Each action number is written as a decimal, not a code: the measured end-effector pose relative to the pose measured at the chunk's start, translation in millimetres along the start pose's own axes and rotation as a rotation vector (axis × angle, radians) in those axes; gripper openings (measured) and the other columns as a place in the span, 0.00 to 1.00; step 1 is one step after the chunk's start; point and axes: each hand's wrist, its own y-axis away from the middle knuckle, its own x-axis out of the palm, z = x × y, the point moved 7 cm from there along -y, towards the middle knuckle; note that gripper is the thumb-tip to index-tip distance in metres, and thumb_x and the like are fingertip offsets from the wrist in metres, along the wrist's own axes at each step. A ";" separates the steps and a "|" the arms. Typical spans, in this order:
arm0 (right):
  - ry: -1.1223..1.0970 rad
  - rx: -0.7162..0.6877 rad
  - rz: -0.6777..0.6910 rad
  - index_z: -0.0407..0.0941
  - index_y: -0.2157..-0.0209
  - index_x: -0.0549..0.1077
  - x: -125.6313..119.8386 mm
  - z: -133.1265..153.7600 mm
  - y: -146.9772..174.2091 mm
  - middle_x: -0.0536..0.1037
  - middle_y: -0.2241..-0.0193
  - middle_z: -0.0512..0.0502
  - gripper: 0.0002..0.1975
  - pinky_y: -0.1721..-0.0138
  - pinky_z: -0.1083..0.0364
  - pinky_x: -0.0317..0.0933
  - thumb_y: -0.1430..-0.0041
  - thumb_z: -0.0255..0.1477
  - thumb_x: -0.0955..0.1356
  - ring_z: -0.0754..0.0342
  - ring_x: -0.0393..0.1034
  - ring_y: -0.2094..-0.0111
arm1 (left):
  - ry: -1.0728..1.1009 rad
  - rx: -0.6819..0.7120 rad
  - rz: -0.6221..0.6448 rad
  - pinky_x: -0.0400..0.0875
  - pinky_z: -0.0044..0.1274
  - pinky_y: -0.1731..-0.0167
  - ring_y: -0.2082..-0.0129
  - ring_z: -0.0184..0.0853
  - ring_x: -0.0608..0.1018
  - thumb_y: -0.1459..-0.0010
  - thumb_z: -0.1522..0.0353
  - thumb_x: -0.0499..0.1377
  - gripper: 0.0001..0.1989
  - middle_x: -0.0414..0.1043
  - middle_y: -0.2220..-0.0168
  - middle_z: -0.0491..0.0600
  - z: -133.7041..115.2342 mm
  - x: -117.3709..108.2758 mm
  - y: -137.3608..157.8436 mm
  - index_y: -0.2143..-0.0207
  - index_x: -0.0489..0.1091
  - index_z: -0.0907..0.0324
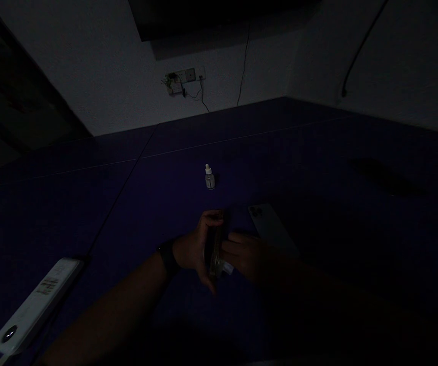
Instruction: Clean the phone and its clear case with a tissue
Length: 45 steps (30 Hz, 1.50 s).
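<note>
The light is very dim. My left hand [198, 246], with a dark watch at its wrist, is closed round the edges of a dark, narrow, box-like object [217, 244] with a brownish, faintly shiny side; its kind does not show. My right hand [243, 251] presses against that object from the right with curled fingers, and what they grip is hidden. A small whitish, translucent piece [227, 268] shows at the object's near end, beside the right fingers. Beyond the hands a small dropper bottle [210, 180] with a white cap stands upright.
A phone [274, 230] lies back-up just right of my hands. At the lower left is a white power strip [37, 302] with its cable. Another dark flat thing [386, 175] lies far right. Behind the purple surface [165, 188], the wall carries sockets [180, 79] and hanging cables.
</note>
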 end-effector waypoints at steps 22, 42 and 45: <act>0.090 0.310 0.008 0.40 0.60 0.77 9.5 -62.9 0.9 0.77 0.63 0.42 0.13 0.63 0.52 0.62 0.35 0.18 0.61 0.50 0.66 0.65 | 0.039 0.051 -0.004 0.54 0.50 0.39 0.38 0.57 0.57 0.82 0.38 0.71 0.66 0.45 0.41 0.57 -9.5 -1.4 0.0 0.43 0.44 0.47; 0.060 0.285 0.022 0.42 0.63 0.76 12.8 -56.9 0.6 0.77 0.64 0.42 0.11 0.61 0.52 0.63 0.35 0.18 0.63 0.50 0.67 0.64 | 0.052 0.043 -0.014 0.54 0.50 0.40 0.39 0.58 0.58 0.81 0.39 0.72 0.65 0.47 0.42 0.58 -12.2 -0.4 -1.8 0.43 0.45 0.49; 0.069 0.404 0.020 0.42 0.62 0.77 11.0 -71.2 -0.4 0.77 0.64 0.42 0.12 0.63 0.52 0.63 0.36 0.18 0.63 0.50 0.68 0.65 | 0.073 0.056 -0.012 0.54 0.49 0.39 0.37 0.58 0.57 0.78 0.39 0.71 0.64 0.44 0.41 0.58 -13.7 -0.6 -0.7 0.42 0.44 0.47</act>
